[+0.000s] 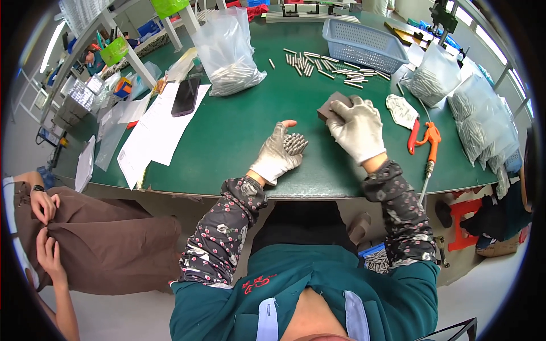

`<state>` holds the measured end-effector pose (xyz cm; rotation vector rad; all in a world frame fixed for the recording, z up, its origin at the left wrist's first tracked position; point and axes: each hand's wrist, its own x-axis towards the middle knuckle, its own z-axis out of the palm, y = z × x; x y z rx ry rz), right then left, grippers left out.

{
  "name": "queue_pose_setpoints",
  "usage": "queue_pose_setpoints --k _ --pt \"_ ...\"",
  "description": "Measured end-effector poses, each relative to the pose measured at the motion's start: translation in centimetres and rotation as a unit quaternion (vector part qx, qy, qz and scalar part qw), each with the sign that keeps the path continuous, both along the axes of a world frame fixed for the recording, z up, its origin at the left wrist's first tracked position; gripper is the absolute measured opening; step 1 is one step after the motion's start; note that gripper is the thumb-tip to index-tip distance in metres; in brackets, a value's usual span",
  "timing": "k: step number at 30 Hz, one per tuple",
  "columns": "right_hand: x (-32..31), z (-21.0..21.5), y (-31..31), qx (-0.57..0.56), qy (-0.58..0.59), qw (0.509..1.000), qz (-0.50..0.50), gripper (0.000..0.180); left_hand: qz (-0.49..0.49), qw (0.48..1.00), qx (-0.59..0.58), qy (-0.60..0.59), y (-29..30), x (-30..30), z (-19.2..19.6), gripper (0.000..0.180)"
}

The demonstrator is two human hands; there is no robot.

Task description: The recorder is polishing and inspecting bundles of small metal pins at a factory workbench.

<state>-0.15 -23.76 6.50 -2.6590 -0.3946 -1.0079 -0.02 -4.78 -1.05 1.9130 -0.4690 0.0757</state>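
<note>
Head view: we see the white-gloved left hand, fingers curled round slim silver metal pins (many); the right hand grips a brown rectangular block.

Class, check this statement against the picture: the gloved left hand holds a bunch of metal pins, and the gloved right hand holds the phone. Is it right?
Not quite. The head view shows the right hand holding a brown block, not the phone. The left hand does hold metal pins.
</note>
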Motion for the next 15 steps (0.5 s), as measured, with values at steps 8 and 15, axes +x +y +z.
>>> queue_pose_setpoints --k 8,15 --pt "-1.3 -0.4 -0.5 0.045 0.022 0.999 0.017 0.022 -0.021 0.998 -0.038 0.052 -0.2 -0.6 0.5 0.059" --pt "-1.0 -1.9 -2.6 0.003 0.037 0.999 -0.019 0.029 0.015 0.999 0.028 -0.002 0.0 -0.4 0.7 0.057"
